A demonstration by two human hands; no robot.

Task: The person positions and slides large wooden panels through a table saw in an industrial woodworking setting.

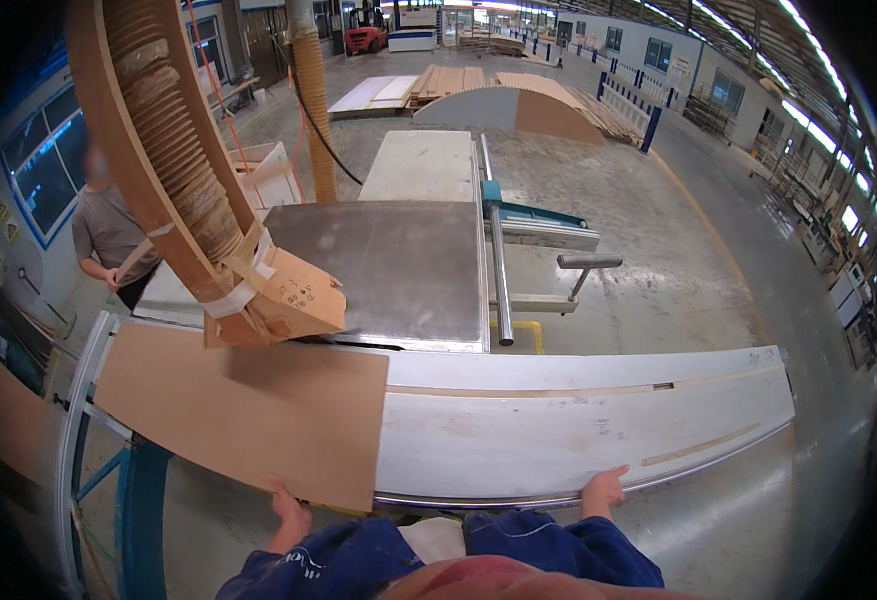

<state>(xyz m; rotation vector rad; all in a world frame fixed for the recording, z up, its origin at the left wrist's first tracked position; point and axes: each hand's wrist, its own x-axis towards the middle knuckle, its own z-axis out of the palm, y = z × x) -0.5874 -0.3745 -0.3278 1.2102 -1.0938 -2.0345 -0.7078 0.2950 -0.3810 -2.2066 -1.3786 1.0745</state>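
A thin brown fibreboard sheet lies across the left part of a long white machine table. My left hand grips the sheet's near edge, with the thumb at the rim and the other fingers mostly hidden. Farther right, my right hand is closed around the metal-railed front edge of the white table, a finger resting on top. Over the far side of the sheet hangs a cardboard and wood dust hood, joined to a ribbed hose.
Beyond the sheet is a grey steel table with a metal rail on its right. A person stands at the far left holding a strip. A blue-legged metal frame borders the left. Stacked boards lie farther back.
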